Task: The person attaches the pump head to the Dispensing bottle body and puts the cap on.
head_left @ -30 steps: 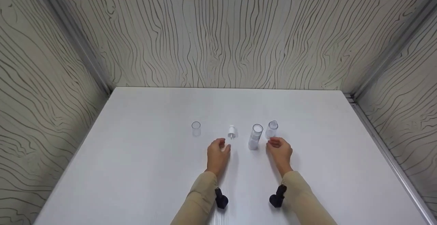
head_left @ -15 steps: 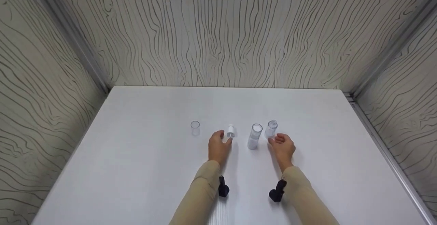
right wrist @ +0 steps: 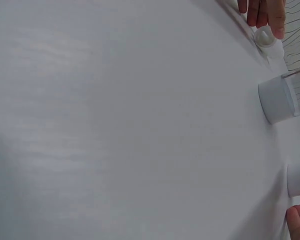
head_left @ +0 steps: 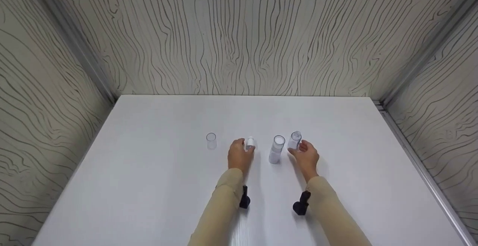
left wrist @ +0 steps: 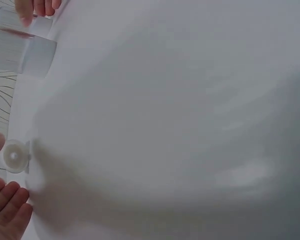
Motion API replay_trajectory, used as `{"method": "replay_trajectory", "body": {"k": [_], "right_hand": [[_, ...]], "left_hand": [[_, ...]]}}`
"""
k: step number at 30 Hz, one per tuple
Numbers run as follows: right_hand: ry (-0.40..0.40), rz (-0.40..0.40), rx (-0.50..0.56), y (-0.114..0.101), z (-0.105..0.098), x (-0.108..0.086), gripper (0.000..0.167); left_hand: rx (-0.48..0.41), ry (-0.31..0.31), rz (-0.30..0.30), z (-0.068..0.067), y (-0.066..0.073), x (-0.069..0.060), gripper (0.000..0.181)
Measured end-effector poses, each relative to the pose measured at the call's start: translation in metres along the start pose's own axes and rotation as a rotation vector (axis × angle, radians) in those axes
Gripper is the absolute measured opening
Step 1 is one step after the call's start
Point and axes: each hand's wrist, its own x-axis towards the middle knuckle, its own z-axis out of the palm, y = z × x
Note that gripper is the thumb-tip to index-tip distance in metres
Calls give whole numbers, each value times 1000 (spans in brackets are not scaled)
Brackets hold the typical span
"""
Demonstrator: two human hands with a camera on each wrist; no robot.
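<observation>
In the head view, my left hand [head_left: 239,156] is around a small white bottle top [head_left: 250,142], with thumb and fingers on either side of it. The left wrist view shows the round underside of this bottle top [left wrist: 15,156], the thumb beside it and the fingers apart from it. My right hand [head_left: 307,158] is at a clear bottle [head_left: 295,140] with a narrower neck, its thumb in front and its fingers to the right; whether they touch it I cannot tell. Between the hands stands a taller clear bottle [head_left: 276,149] with a white base.
A small clear cap [head_left: 211,141] stands left of my left hand. Everything is on a white table [head_left: 149,186]. Patterned panels rise behind the table and at both sides. Each wrist wears a small black camera [head_left: 244,198].
My left hand has moved forward to the white bottle top and now has it between thumb and fingers. The right hand has spread its fingers and moved up to the clear bottle.
</observation>
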Motion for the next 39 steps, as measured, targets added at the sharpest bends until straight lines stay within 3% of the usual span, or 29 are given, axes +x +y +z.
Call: {"method": "replay_trajectory", "body": {"k": [10,18,25,32,39], "right_hand": [[-19,-24,8,-2,4,3,56],[37,-77,-24,1,6,5,44],[44,-94,-48,2,7,4,43],[31,-78,-40,1,8,4,45],[27,-63,-47,1,6,4,45]], "left_hand": [[46,-22,-55,1,8,6,39],[98,-21,-54,5,11,8,30],[164,-11,-25,5,12,7,19],[158,21,1,6,10,5,15],[62,12,-40,6,10,1,24]]}}
